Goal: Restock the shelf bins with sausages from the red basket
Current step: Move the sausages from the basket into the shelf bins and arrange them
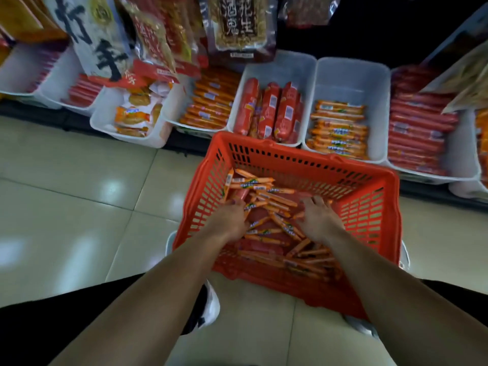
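Note:
A red plastic basket (pixel 311 154) stands on the floor in front of me, holding a loose pile of thin orange sausages (pixel 274 199). Both my hands are down inside it. My left hand (pixel 229 220) rests at the pile's left side with fingers curled over some sausages; whether it grips any is unclear. My right hand (pixel 317 217) lies on the pile with fingers spread. Just beyond the basket, a white shelf bin (pixel 351 75) is partly filled with the same orange sausages (pixel 339 133).
A row of white bins runs along the low shelf: thick red sausages (pixel 272 109), orange sticks (pixel 208 107), snack packs (pixel 134 114), long red sausages (pixel 417 133). Bagged goods (pixel 237 25) hang above. Pale floor tiles (pixel 79 194) lie left; my shoe (pixel 211 305) is beside the basket.

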The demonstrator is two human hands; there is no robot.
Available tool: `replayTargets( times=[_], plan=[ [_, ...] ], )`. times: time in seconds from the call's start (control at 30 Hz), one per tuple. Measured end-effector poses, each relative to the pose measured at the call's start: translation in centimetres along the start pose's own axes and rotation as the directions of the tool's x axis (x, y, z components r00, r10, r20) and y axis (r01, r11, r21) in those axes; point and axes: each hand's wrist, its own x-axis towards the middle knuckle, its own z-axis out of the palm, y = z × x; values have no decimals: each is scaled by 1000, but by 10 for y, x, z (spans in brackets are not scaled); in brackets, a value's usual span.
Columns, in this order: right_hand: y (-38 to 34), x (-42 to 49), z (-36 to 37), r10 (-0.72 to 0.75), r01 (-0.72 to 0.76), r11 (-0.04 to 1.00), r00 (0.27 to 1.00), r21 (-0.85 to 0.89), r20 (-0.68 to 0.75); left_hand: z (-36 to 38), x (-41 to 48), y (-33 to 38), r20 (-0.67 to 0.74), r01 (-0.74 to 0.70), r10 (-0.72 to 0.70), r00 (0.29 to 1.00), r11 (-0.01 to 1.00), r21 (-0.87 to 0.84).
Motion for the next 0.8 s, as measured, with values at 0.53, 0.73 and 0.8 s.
replayTargets(
  times=[0.53, 0.73, 0.8],
  plan=[
    [-33, 109, 44, -306, 293, 949, 946, -118, -109, 49, 123, -18, -251, -91, 109, 962, 993, 82],
    [-15, 107, 60, -360, 340, 866, 933, -366, 12, 55, 107, -28, -307, -296, 316, 898, 949, 112],
    [-9, 100, 68, -335, 316, 879, 942, -357, 9, 53, 99, -28, -344, -299, 311, 886, 950, 89]
  ],
)
